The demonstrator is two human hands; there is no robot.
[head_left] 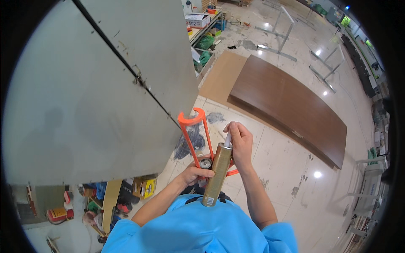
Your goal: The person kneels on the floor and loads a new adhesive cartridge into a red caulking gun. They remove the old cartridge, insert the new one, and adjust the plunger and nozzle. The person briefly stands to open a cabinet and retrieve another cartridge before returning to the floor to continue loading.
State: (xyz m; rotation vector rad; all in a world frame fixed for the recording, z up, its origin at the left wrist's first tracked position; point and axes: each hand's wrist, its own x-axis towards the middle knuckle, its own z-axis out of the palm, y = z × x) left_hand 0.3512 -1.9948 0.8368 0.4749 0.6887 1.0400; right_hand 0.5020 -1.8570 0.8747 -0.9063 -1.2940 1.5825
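In front of my chest, my left hand [193,173] is closed around an orange caulking gun [192,121], whose open-ended frame points up and away from me. A gold sealant cartridge [217,173] leans upright beside the frame, outside it, with my left thumb against its side. At the cartridge's top stands a pale tapered nozzle [228,140]. My right hand [241,143] pinches this nozzle near its tip, the fingers curled. A round dark part [205,163] of the gun shows between the rods. The gun's handle is mostly hidden behind my left hand and the cartridge.
A large grey panel [126,97] rises close on my left. Ahead to the right, a brown door-like board [291,109] lies over cardboard [221,76] on the tiled floor. Metal stands [283,38] are farther off. Boxes and tools [147,188] crowd the lower left.
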